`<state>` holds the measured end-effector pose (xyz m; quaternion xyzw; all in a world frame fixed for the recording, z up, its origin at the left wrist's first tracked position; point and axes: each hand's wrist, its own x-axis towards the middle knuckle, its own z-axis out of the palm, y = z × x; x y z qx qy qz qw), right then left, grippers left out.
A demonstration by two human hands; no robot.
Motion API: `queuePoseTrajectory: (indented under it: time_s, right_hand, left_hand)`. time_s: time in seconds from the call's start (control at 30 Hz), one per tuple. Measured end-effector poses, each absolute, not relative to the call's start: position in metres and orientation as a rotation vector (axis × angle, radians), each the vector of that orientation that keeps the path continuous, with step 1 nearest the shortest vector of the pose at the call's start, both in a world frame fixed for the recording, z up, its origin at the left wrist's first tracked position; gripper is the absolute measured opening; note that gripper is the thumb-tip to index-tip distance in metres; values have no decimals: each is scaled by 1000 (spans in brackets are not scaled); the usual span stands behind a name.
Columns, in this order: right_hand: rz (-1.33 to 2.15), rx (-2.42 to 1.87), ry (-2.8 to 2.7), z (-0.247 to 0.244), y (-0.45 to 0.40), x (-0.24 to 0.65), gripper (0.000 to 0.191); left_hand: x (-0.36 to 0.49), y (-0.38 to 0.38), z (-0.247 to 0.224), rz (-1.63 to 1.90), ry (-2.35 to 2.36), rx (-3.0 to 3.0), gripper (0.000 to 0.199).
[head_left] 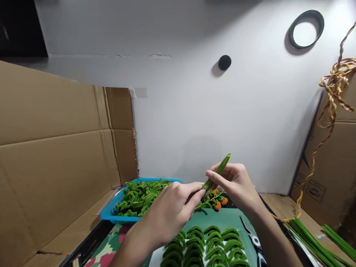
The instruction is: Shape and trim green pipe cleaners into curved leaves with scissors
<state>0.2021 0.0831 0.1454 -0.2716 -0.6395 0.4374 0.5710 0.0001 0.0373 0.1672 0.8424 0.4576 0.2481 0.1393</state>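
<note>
My left hand (175, 209) pinches the lower end of a fuzzy green pipe-cleaner leaf (224, 164), thumb against fingers. Higher up, my right hand (235, 181) grips the same leaf between thumb and fingers, and its tip points up and right. Below both hands, several curved green pipe-cleaner pieces (215, 246) lie in rows on a white sheet (156, 257). Just behind the hands is a sprig with orange pipe-cleaner flowers (217, 206), partly hidden.
A blue basket (107, 215) heaped with green pieces (139, 198) stands left. On the green mat (230, 217) lies a scissors-like tool (251, 233). Straight green stems (311, 237) lie right. Cardboard panels (69, 148) flank the white wall (178, 111); a twisted cord (332, 100) hangs right.
</note>
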Motion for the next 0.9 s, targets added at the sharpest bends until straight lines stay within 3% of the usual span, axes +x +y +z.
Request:
queuePoseTrajectory:
  time_s: [0.3, 0.9]
  right_hand:
    - [1007, -666, -1451, 150, 87, 213, 43]
    - [923, -667, -1401, 151, 88, 239, 33]
  left_hand:
    - [-5, 37, 171, 683, 1345, 2429, 47]
    - [-26, 45, 177, 717, 1479, 2345, 49]
